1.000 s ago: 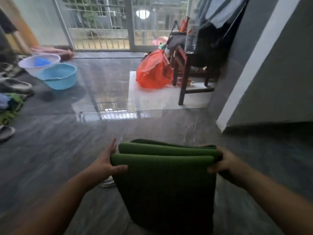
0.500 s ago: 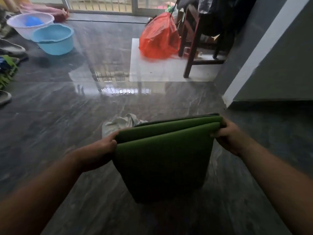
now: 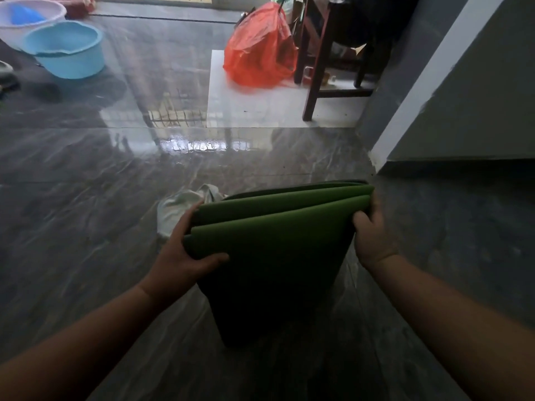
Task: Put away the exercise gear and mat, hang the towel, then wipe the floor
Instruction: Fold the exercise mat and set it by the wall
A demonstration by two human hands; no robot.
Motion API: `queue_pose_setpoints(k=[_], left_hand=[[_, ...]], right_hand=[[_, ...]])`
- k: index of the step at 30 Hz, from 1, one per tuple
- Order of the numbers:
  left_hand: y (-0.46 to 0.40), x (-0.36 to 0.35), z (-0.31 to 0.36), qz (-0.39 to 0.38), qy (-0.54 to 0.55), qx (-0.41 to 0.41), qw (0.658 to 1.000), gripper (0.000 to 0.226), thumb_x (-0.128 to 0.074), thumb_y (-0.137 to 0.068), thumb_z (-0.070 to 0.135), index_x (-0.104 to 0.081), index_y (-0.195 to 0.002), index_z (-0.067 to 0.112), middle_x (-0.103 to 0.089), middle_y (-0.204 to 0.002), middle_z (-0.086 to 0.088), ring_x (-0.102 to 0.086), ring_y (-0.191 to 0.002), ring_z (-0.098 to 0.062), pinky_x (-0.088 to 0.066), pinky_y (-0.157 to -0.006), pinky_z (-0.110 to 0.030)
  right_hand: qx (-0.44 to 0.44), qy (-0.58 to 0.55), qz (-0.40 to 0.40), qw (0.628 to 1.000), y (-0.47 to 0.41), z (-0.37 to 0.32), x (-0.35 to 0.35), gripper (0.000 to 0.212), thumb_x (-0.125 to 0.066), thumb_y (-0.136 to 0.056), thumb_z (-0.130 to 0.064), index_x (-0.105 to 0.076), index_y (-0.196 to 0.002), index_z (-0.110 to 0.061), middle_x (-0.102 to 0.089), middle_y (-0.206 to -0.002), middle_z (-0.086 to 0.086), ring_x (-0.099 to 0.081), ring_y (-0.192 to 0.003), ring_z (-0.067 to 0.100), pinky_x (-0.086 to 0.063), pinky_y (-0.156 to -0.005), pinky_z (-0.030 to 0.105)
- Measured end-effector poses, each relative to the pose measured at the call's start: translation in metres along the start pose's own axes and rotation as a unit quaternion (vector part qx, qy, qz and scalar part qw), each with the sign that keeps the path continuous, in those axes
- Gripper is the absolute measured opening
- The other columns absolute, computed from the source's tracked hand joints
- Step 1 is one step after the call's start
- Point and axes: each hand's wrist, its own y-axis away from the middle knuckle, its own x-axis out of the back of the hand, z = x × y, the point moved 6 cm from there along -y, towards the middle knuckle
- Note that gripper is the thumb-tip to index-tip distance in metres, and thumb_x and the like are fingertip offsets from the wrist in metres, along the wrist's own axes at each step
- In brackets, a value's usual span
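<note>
Head view: both hands are holding the folded mat [image 3: 272, 256] off the floor [image 3: 86, 227]. The left hand [image 3: 179, 253] is now clamping the fold stack, thumb across the front; a second ago its fingers were spread. The right hand [image 3: 373, 235] is gripping the opposite end. Folding looks finished, carrying next. The top edge is running left-right, the panels hanging down. Beyond, a towel [image 3: 179, 206] is lying crumpled.

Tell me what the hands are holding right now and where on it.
The folded green foam mat: the left hand grips its upper left edge, the right hand its upper right corner.
</note>
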Motion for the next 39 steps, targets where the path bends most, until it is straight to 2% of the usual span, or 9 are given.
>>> queue_pose_setpoints(k=[3, 10, 14, 19, 23, 28, 30, 36, 39], left_hand=[[-0.015, 0.014, 0.000, 0.016, 0.007, 0.002, 1.000, 0.101, -0.090, -0.055, 0.045, -0.046, -0.142, 0.022, -0.061, -0.130, -0.011, -0.061, -0.117, -0.030, -0.053, -0.097, -0.047], [-0.017, 0.005, 0.000, 0.017, 0.070, 0.020, 0.997, 0.117, -0.085, -0.054, 0.029, -0.022, -0.154, 0.028, -0.052, -0.138, -0.002, -0.060, -0.118, -0.011, -0.055, -0.083, -0.018], [-0.021, -0.002, 0.005, 0.006, 0.010, -0.002, 1.000, 0.133, -0.088, -0.050, 0.059, -0.016, -0.157, 0.022, -0.045, -0.145, 0.001, -0.056, -0.123, -0.009, -0.053, -0.091, -0.022], [-0.028, 0.001, 0.004, 0.082, -0.092, -0.030, 0.992, 0.083, -0.081, -0.061, 0.047, -0.045, -0.132, 0.026, -0.060, -0.123, -0.008, -0.063, -0.108, -0.027, -0.055, -0.089, -0.054], [-0.031, 0.005, 0.015, 0.108, -0.108, -0.043, 0.987, 0.065, -0.078, -0.053, 0.051, -0.042, -0.108, 0.058, -0.057, -0.116, -0.008, -0.061, -0.101, -0.026, -0.055, -0.080, -0.031], [-0.037, -0.005, 0.053, 0.035, -0.132, -0.119, 0.983, 0.076, -0.081, -0.056, 0.043, -0.043, -0.123, 0.040, -0.055, -0.110, 0.010, -0.059, -0.097, -0.007, -0.053, -0.082, -0.025], [-0.039, -0.018, 0.068, -0.029, -0.149, -0.145, 0.978, 0.083, -0.082, -0.061, 0.039, -0.042, -0.134, 0.032, -0.055, -0.116, 0.010, -0.061, -0.101, -0.009, -0.053, -0.084, -0.024], [-0.040, -0.089, 0.057, -0.166, -0.331, -0.319, 0.873, 0.068, -0.080, -0.080, 0.027, -0.052, -0.140, 0.013, -0.055, -0.125, -0.011, -0.057, -0.113, -0.025, -0.046, -0.100, -0.031], [-0.018, -0.126, -0.005, -0.182, -0.403, -0.369, 0.817, 0.056, -0.072, -0.083, 0.024, -0.058, -0.135, 0.009, -0.059, -0.116, -0.016, -0.057, -0.107, -0.033, -0.044, -0.102, -0.038]], right_hand=[[-0.002, -0.008, -0.037, 0.999, 0.001, 0.005, -0.001, 0.056, -0.045, -0.076, -0.009, -0.049, -0.131, -0.017, -0.062, -0.112, -0.005, -0.063, -0.095, -0.005, -0.050, -0.083, 0.018], [0.006, -0.001, -0.155, 0.988, 0.006, 0.013, -0.001, 0.085, -0.041, -0.066, 0.004, -0.033, -0.150, -0.010, -0.054, -0.139, -0.004, -0.050, -0.132, 0.014, -0.041, -0.109, 0.029], [-0.019, -0.018, -0.168, 0.985, 0.005, 0.011, 0.006, 0.089, -0.040, -0.062, 0.009, -0.031, -0.149, -0.012, -0.064, -0.129, -0.018, -0.054, -0.126, 0.006, -0.044, -0.100, 0.019], [-0.017, 0.036, -0.081, 0.996, 0.005, 0.013, 0.012, 0.064, -0.046, -0.063, 0.001, -0.056, -0.119, -0.029, -0.072, -0.099, -0.013, -0.065, -0.094, 0.000, -0.052, -0.082, 0.023], [0.021, 0.053, -0.065, 0.996, 0.003, 0.003, 0.011, 0.063, -0.048, -0.061, 0.000, -0.057, -0.111, -0.037, -0.064, -0.098, -0.003, -0.062, -0.085, 0.004, -0.053, -0.078, 0.028], [0.126, 0.132, -0.121, 0.976, 0.003, -0.036, 0.035, 0.075, -0.062, -0.066, 0.013, -0.053, -0.109, -0.046, -0.061, -0.098, -0.010, -0.057, -0.085, 0.002, -0.049, -0.075, 0.018], [0.176, 0.166, -0.125, 0.962, 0.009, -0.052, 0.054, 0.065, -0.065, -0.069, 0.019, -0.052, -0.114, -0.027, -0.062, -0.108, -0.015, -0.061, -0.096, 0.002, -0.048, -0.084, 0.016], [0.220, 0.227, -0.083, 0.945, 0.046, 0.001, 0.131, 0.030, -0.060, -0.093, -0.014, -0.051, -0.118, -0.001, -0.055, -0.133, -0.015, -0.054, -0.124, 0.020, -0.042, -0.108, 0.030], [0.239, 0.287, -0.109, 0.921, 0.090, 0.075, 0.149, 0.032, -0.058, -0.087, -0.011, -0.046, -0.116, -0.002, -0.056, -0.132, 0.013, -0.049, -0.131, 0.037, -0.037, -0.112, 0.049]])
